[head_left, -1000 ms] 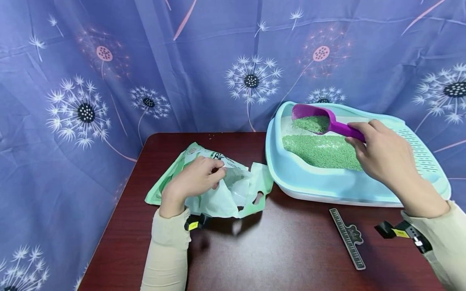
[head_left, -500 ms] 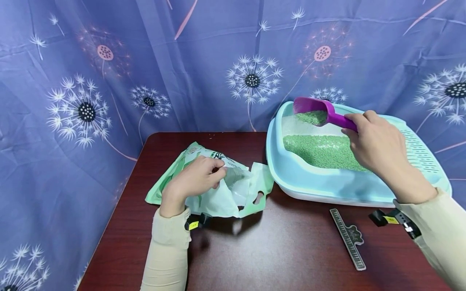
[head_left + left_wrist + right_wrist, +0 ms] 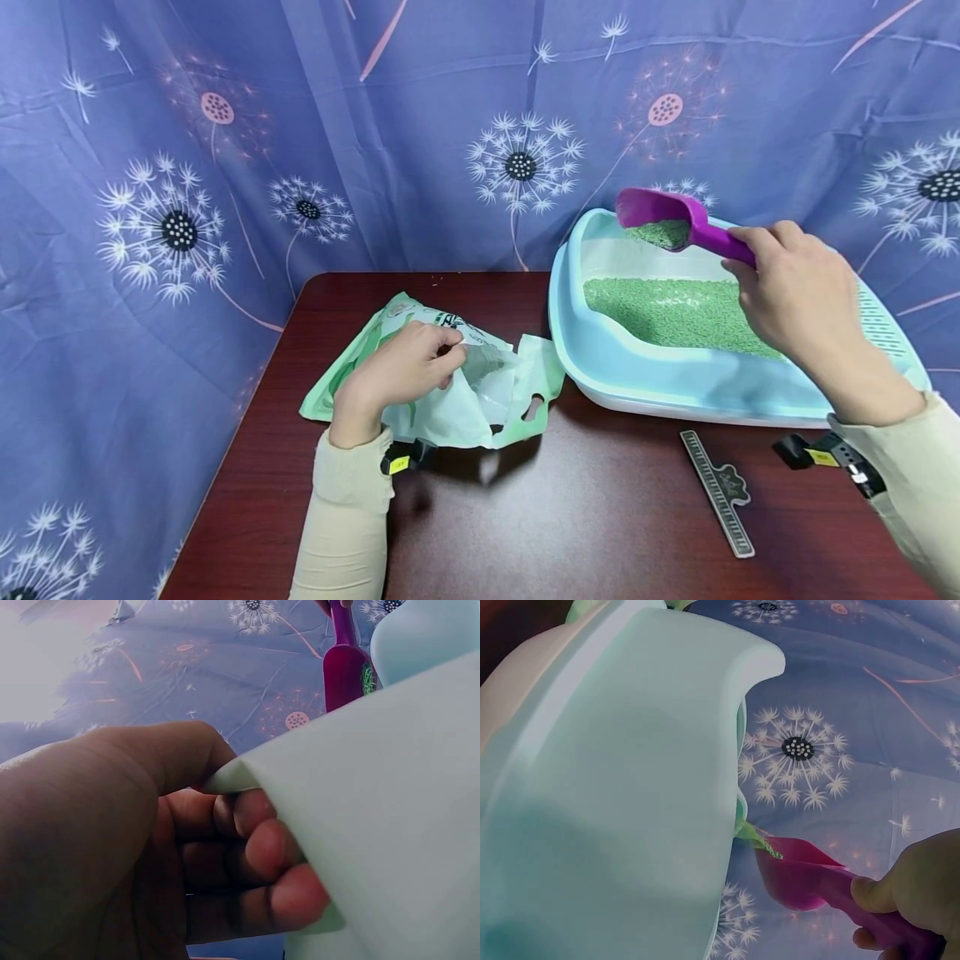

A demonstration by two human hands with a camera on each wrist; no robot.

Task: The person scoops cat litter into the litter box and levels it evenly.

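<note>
My right hand (image 3: 802, 308) grips the handle of a purple scoop (image 3: 701, 227) over the back of a light blue litter box (image 3: 637, 371). Green pellets (image 3: 663, 234) lie in the scoop's bowl, and more green pellet litter (image 3: 675, 315) covers part of the box floor. In the right wrist view, the scoop (image 3: 802, 879) appears beyond the box wall (image 3: 630, 750). On the left, a green and white bag (image 3: 442, 427) lies with its mouth turned toward the box. My left hand (image 3: 401, 367) pinches the bag's edge between thumb and fingers, clearly seen in the left wrist view (image 3: 375, 795).
A dark bar-shaped clip (image 3: 717, 493) lies on the reddish-brown table (image 3: 585, 508) in front of the box. Behind the table hangs a blue curtain (image 3: 405, 167) with dandelion prints. The bag's handle flap (image 3: 534, 400) reaches close to the box's left end.
My right hand has lifted the scoop higher above the box, then shifted it slightly right. The left hand and the bag have stayed in place.
</note>
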